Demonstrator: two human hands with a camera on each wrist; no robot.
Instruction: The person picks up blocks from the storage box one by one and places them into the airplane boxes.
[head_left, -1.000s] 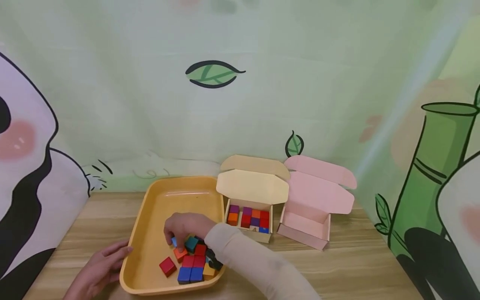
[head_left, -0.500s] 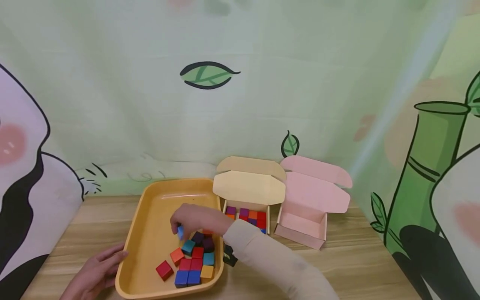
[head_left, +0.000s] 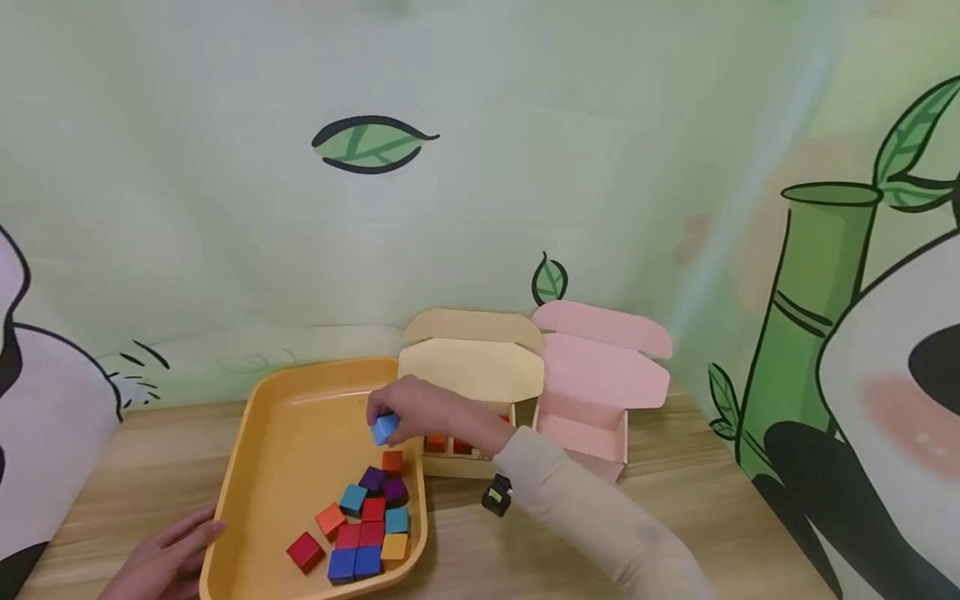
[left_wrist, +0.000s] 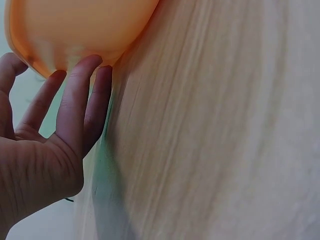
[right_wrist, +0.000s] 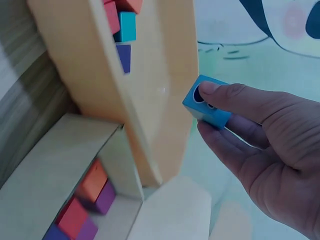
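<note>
We have the right hand (head_left: pixel 411 408) raised at the far right part of the yellow tray (head_left: pixel 292 467), thumb and fingers in a narrow pinch on a light-blue cube (head_left: pixel 386 429). From the right wrist we get a fine look at that cube: crisp edges, flat faces, a dark round mark right by the thumb tip. It's well apart from the other blocks, near the tray's right side.

Over on the left, our left hand (head_left: pixel 168 554) is at the tray's near left side, grip loose, fingers spread and gently bent, fingertips touching the smooth, rounded, plastic-looking wall.

Inside the tray, we see square-cut blocks bunched at the near right: two blue cubes (head_left: pixel 342 567) side by side, a yellow cube (head_left: pixel 393 547) just beside them, then red, teal, purple and orange ones farther back. A lone red cube (head_left: pixel 305 552) sits tilted to the left of the bunch.

To the right, we've got a cream cardboard box (head_left: pixel 457 468), flap lid up, colored cubes inside, partly hidden by the forearm. Just beside it stands a pink box (head_left: pixel 577 423), its lid raised too. All of it rests on a wood-grained table (head_left: pixel 480 567), with a softly creased, leaf-printed backdrop (head_left: pixel 480 225) behind.
</note>
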